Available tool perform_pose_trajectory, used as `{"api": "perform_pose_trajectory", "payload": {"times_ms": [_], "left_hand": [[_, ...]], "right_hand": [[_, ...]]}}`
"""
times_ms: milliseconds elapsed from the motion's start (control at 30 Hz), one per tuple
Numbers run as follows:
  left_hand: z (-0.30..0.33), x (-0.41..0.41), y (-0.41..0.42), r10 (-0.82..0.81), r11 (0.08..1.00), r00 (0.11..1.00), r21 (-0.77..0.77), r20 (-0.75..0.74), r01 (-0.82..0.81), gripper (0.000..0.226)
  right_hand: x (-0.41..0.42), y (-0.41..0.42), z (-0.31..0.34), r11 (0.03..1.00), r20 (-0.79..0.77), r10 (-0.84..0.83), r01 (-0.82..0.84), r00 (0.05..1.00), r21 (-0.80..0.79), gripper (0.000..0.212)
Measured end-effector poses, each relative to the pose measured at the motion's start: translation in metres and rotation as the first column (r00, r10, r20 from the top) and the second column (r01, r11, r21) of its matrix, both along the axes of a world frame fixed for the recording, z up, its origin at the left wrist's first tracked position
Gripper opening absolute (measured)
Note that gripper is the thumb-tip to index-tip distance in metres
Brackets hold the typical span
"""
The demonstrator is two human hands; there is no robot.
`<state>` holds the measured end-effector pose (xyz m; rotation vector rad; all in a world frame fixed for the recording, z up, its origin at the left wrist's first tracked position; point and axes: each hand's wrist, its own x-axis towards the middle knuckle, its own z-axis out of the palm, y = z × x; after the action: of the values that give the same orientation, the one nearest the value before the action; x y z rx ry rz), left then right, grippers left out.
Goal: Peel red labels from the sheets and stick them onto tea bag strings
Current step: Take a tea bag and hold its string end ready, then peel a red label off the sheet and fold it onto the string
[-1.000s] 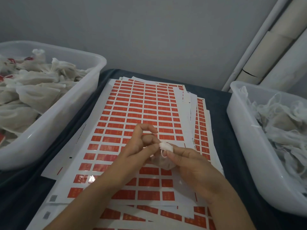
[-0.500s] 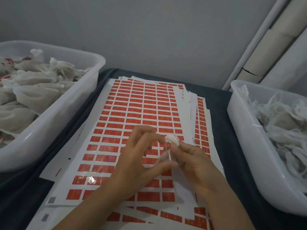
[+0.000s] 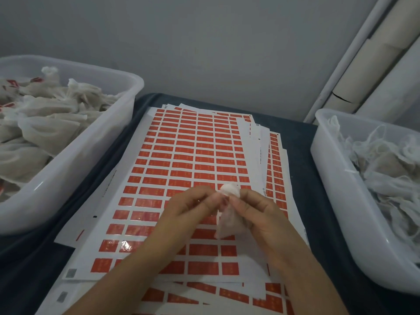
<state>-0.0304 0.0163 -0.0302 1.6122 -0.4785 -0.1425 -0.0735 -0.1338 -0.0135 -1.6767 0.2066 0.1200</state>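
Note:
A stack of white sheets with rows of red labels (image 3: 193, 155) covers the middle of the dark table. Above the sheets, my right hand (image 3: 256, 214) grips a white gauze tea bag (image 3: 227, 223), whose gathered top (image 3: 230, 189) sticks up beside my fingers. My left hand (image 3: 188, 208) meets it from the left, its fingertips pinching at the tea bag's neck. The string itself is too fine to make out, and I cannot see a label in my fingers.
A white plastic tub (image 3: 75, 164) on the left holds several tea bags, some with red tags. Another white tub (image 3: 336, 201) on the right holds plain tea bags. A grey wall and pale pipes (image 3: 363, 64) stand behind the table.
Both hands have moved a little farther from me over the sheets with the tea bag. My left fingers have closed in on its neck.

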Motion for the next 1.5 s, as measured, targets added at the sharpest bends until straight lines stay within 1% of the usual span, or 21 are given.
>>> {"api": "perform_pose_trajectory", "payload": {"times_ms": [67, 167, 300, 400, 467, 500, 533, 600, 667, 700, 733, 767, 800, 833, 900, 967, 1100, 1267, 1367, 1433, 1500], "left_hand": [[0.003, 0.005, 0.006, -0.004, 0.99, 0.98, -0.138, -0.198, -0.024, 0.026], [0.004, 0.011, 0.012, -0.037, 0.95, 0.944, -0.305, -0.327, -0.068, 0.024], [0.0, 0.014, 0.014, -0.141, 0.83, 0.904, -0.546, -0.403, -0.114, 0.024], [0.0, 0.015, 0.011, -0.229, 0.793, 0.886, -0.606, -0.402, -0.07, 0.024], [0.002, 0.017, 0.012, -0.325, 0.721, 0.849, -0.69, -0.416, -0.062, 0.026], [0.005, 0.018, 0.014, -0.348, 0.687, 0.843, -0.723, -0.41, -0.069, 0.026], [0.006, 0.016, 0.018, -0.32, 0.687, 0.865, -0.723, -0.385, -0.068, 0.026], [0.007, 0.02, 0.018, -0.137, 0.813, 0.929, -0.575, -0.343, -0.092, 0.029], [0.006, 0.022, 0.013, 0.01, 0.933, 0.944, -0.335, -0.329, -0.127, 0.036], [0.007, 0.021, 0.01, 0.054, 0.966, 0.957, -0.226, -0.286, -0.123, 0.035], [0.006, 0.016, 0.007, 0.08, 0.988, 0.984, -0.117, -0.157, -0.099, 0.032], [0.006, 0.009, 0.005, 0.057, 0.998, 0.998, 0.023, -0.004, -0.057, 0.028], [0.005, 0.003, 0.001, 0.016, 0.986, 0.995, 0.164, 0.098, -0.032, 0.022], [0.003, -0.001, -0.001, -0.037, 0.962, 0.988, 0.274, 0.149, -0.005, 0.019], [-0.006, -0.003, -0.005, -0.104, 0.913, 0.973, 0.409, 0.207, 0.011, 0.028], [-0.012, -0.001, -0.005, -0.114, 0.88, 0.967, 0.474, 0.229, -0.009, 0.033], [-0.016, -0.001, -0.003, -0.205, 0.833, 0.936, 0.553, 0.286, 0.014, 0.04], [-0.019, -0.004, -0.002, -0.389, 0.718, 0.857, 0.695, 0.339, 0.051, 0.057], [-0.02, -0.003, -0.003, -0.422, 0.702, 0.833, 0.71, 0.358, 0.051, 0.063], [-0.02, -0.002, -0.003, -0.397, 0.718, 0.852, 0.693, 0.342, 0.056, 0.068], [-0.021, -0.002, -0.003, -0.373, 0.735, 0.859, 0.677, 0.351, 0.042, 0.072]], "right_hand": [[0.0, 0.0, 0.002, 0.998, -0.002, 0.047, -0.047, 0.999, -0.031, 0.028], [0.001, -0.002, 0.002, 0.993, 0.008, 0.116, -0.115, 0.993, -0.037, 0.037], [0.002, 0.001, -0.001, 0.984, -0.007, 0.172, -0.172, 0.985, -0.051, 0.045], [-0.001, -0.002, 0.0, 0.98, -0.02, 0.174, -0.175, 0.985, -0.089, 0.042], [-0.002, -0.009, 0.004, 0.989, -0.036, 0.091, -0.094, 0.995, -0.113, 0.034], [-0.001, -0.014, 0.005, 0.986, -0.03, 0.025, -0.029, 0.999, -0.164, 0.031], [0.001, -0.02, 0.005, 0.965, -0.013, -0.054, 0.049, 0.998, -0.259, 0.03], [0.004, -0.033, 0.003, 0.833, 0.021, -0.191, 0.173, 0.981, -0.525, 0.027], [0.004, -0.045, -0.001, 0.684, -0.022, -0.242, 0.155, 0.97, -0.713, 0.034], [0.004, -0.049, -0.003, 0.656, -0.056, -0.243, 0.122, 0.968, -0.745, 0.036], [0.004, -0.053, -0.006, 0.659, -0.076, -0.239, 0.105, 0.968, -0.744, 0.037], [0.004, -0.055, -0.008, 0.678, -0.086, -0.236, 0.101, 0.968, -0.728, 0.037], [0.004, -0.057, -0.01, 0.699, -0.091, -0.232, 0.101, 0.968, -0.708, 0.037], [0.005, -0.058, -0.011, 0.714, -0.099, -0.228, 0.098, 0.969, -0.693, 0.037], [0.005, -0.057, -0.012, 0.753, -0.129, -0.221, 0.084, 0.967, -0.653, 0.039], [0.005, -0.053, -0.011, 0.791, -0.164, -0.2, 0.061, 0.966, -0.608, 0.041], [0.004, -0.061, -0.008, 0.738, -0.095, -0.266, 0.139, 0.959, -0.661, 0.033], [0.003, -0.06, -0.004, 0.874, -0.149, -0.252, 0.158, 0.956, -0.459, 0.04], [0.001, -0.055, 0.001, 0.932, -0.144, -0.242, 0.188, 0.96, -0.311, 0.037], [-0.001, -0.052, 0.006, 0.967, -0.159, -0.177, 0.142, 0.971, -0.211, 0.035], [-0.002, -0.046, 0.01, 0.979, -0.204, -0.015, -0.027, 0.979, -0.202, 0.039]]}}
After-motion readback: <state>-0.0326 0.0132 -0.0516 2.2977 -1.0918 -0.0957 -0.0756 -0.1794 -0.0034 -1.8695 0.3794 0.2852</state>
